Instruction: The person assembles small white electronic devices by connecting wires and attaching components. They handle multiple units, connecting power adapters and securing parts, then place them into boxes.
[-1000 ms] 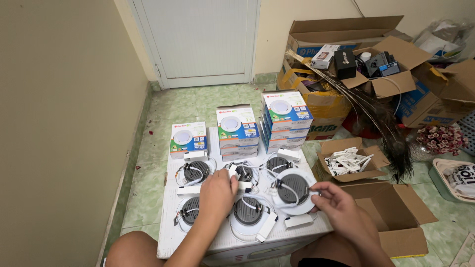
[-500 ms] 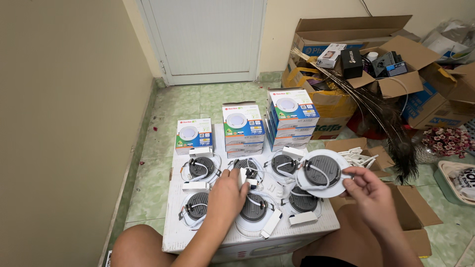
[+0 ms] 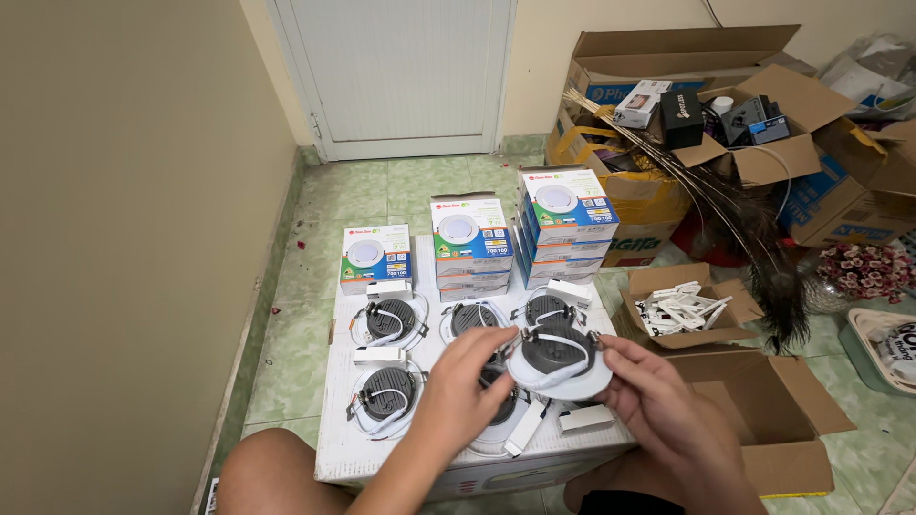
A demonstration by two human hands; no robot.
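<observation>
right hand (image 3: 658, 396): fingers curled under and round the right edge of a round downlight (image 3: 560, 360), pinching its white rim; thumb on top near the spring clip.
left hand (image 3: 472, 377): fingers bent, tips touching the left edge of the same lamp near its metal clip; grip looks light, pinching the rim.
downlight: held back-side up between both hands, just above the white carton (image 3: 382, 448) that serves as a work surface; dark ribbed heat sink in the middle, white wire looped across it, white flange around.
under the hands: another lamp (image 3: 501, 405) lies on the carton, mostly hidden by the left hand; a white driver block (image 3: 586, 418) lies just beside the right hand.
other lamps on carton: four more back-side up, two at left (image 3: 389, 320) (image 3: 386, 393), two further back (image 3: 474, 318) (image 3: 549, 307), each with a small white driver.
boxed lamps (image 3: 471, 234): three stacks of printed retail boxes at the far edge of the carton, low at left, tallest at right.
right of carton: small open cardboard box of white parts (image 3: 682, 310); larger open cardboard box (image 3: 763, 410) nearer.
far right: big open cartons (image 3: 725, 114) with mixed items, peacock feathers (image 3: 735, 219) leaning out.
background: green tiled floor (image 3: 391, 191), white door (image 3: 401, 72), beige wall at left.
knees: bare legs at bottom edge, either side of the carton.
</observation>
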